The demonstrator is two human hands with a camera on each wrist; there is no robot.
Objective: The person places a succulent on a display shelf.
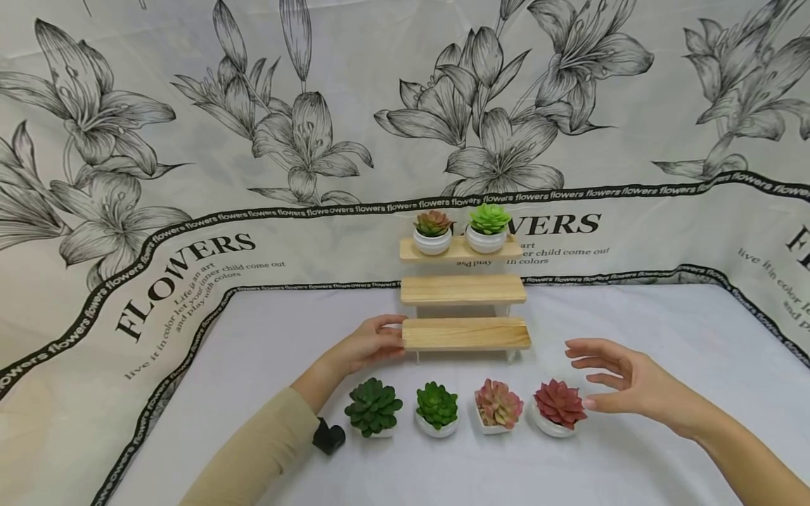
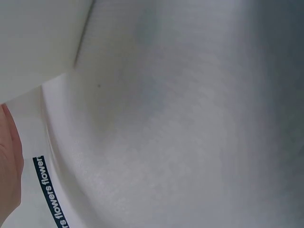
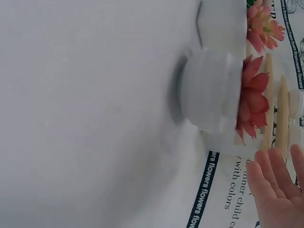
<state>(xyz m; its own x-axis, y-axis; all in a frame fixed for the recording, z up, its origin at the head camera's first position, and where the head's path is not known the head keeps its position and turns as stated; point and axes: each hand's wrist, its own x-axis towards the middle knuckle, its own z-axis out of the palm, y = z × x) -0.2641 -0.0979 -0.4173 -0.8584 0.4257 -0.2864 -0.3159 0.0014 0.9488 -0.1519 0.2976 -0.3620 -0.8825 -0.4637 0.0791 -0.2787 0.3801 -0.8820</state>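
My left hand [image 1: 370,344] holds the left end of the lowest plank [image 1: 466,334] of a three-tier wooden display stand, its fingertips partly hidden by the plank. In the left wrist view only an edge of the left hand [image 2: 9,164] shows. My right hand [image 1: 639,386], fingers apart and lightly bent, hovers just right of a red succulent [image 1: 560,404] in a round white pot [image 3: 209,90]. It holds nothing. Left of that pot stand a pink succulent [image 1: 498,403], a green succulent [image 1: 436,405] and a dark green succulent [image 1: 373,405], all in white pots.
On the top plank [image 1: 411,249] sit a reddish-green succulent [image 1: 433,223] and a bright green succulent [image 1: 489,219] in white pots. The middle plank [image 1: 463,289] is below. A small black object [image 1: 329,436] lies by the left sleeve [image 1: 259,446]. Flower-printed cloth [image 1: 342,246] hangs behind.
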